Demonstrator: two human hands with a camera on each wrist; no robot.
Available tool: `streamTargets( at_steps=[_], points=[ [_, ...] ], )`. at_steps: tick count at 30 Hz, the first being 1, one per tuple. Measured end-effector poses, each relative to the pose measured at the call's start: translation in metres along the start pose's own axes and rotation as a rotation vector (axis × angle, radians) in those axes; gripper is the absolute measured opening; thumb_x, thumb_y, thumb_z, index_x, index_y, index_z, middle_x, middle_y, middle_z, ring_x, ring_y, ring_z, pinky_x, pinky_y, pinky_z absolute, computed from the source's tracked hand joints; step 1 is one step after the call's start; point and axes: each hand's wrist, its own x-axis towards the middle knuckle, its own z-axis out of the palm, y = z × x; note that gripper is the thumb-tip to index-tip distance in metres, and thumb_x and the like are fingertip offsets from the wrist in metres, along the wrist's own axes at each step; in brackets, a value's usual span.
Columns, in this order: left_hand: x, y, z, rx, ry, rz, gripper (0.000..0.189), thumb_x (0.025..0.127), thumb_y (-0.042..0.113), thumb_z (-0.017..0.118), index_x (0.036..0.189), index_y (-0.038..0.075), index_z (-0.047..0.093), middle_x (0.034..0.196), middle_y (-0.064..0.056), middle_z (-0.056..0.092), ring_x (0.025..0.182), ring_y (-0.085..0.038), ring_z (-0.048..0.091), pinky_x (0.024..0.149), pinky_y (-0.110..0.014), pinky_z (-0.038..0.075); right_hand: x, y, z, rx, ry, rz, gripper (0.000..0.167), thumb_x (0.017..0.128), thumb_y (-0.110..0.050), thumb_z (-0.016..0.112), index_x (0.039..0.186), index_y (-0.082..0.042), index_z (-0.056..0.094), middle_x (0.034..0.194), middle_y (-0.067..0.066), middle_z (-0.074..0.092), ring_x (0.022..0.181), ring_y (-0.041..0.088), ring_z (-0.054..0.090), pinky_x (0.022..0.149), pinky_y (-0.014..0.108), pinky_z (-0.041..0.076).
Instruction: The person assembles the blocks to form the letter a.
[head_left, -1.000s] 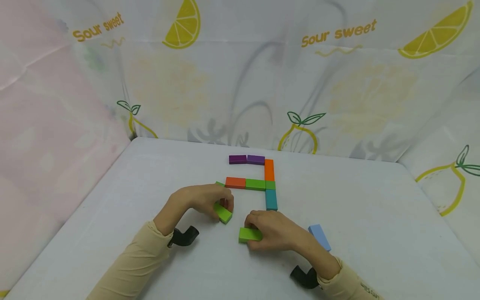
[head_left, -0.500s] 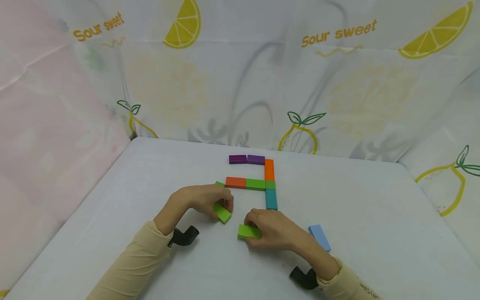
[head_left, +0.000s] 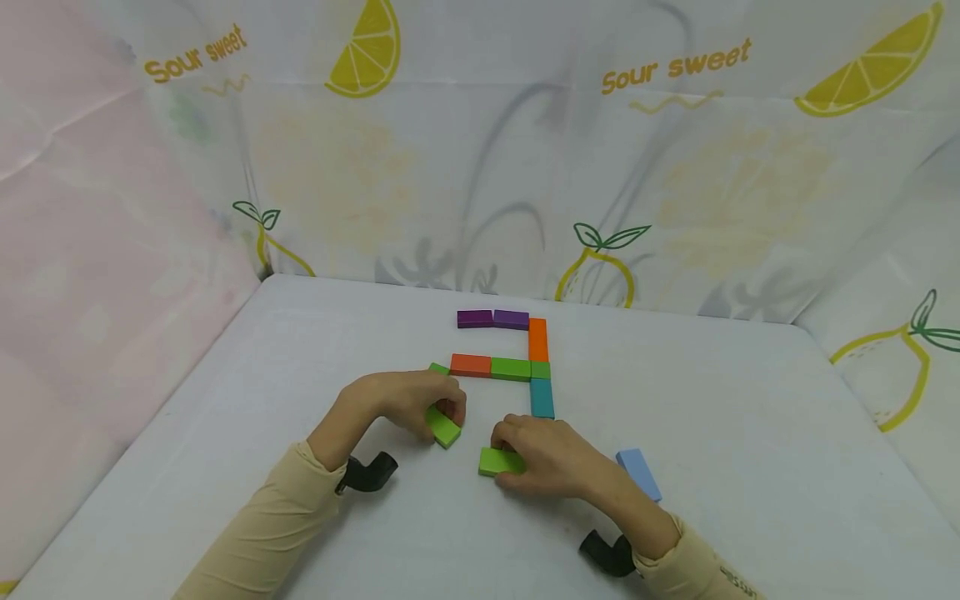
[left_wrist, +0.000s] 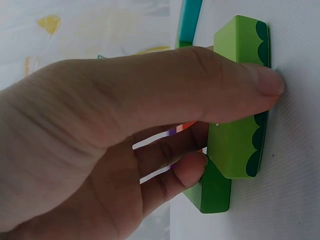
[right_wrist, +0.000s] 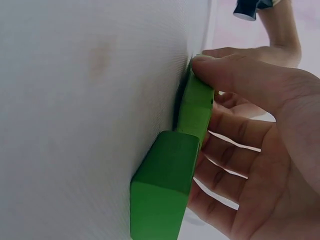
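My left hand (head_left: 415, 402) pinches a light green block (head_left: 444, 427). In the left wrist view my thumb lies across this block (left_wrist: 235, 142), which has a dark green scalloped edge. Behind it shows another green block (left_wrist: 216, 187), mostly hidden by the hand in the head view. My right hand (head_left: 551, 457) grips a second light green block (head_left: 497, 462) between thumb and fingers. The right wrist view shows a darker green block (right_wrist: 165, 185) at the near end of the gripped block (right_wrist: 196, 107). The head view does not show that darker block; the hand covers the spot.
Beyond the hands, purple blocks (head_left: 492, 319), an orange block (head_left: 538, 340), a red-orange block (head_left: 471, 365), green blocks (head_left: 512, 369) and a teal block (head_left: 542, 398) form a joined outline. A light blue block (head_left: 638, 475) lies right of the right wrist on the white tabletop (head_left: 712, 400).
My right hand and its green block have shifted slightly away from the body. The left hand stays almost still, its block edging a little left.
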Motion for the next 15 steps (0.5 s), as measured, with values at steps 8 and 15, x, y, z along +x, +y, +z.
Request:
streamTargets(
  at_steps=[8,15],
  points=[
    [-0.0013,0.0002,0.0001,0.006,0.0,0.009,0.033,0.071,-0.004,0.072,0.091,0.019,0.062,0.091,0.007,0.057,0.091,-0.01,0.053,0.088,-0.027,0.045,0.0006,0.0009,0.0005,-0.005,-0.007,0.008,0.029,0.08,-0.034,0.073,0.103,-0.018,0.063,0.09,-0.011,0.057,0.073,0.002,0.046,0.065,0.019,0.045],
    [0.0,-0.0017,0.0005,0.0,-0.006,0.008,0.033,0.071,-0.004,0.073,0.091,0.02,0.062,0.091,0.008,0.056,0.09,-0.009,0.052,0.087,-0.027,0.045,0.0037,0.0019,-0.0003,-0.012,-0.019,0.017,0.031,0.081,-0.035,0.072,0.106,-0.018,0.063,0.094,-0.01,0.058,0.077,0.003,0.047,0.068,0.02,0.046]
  ],
)
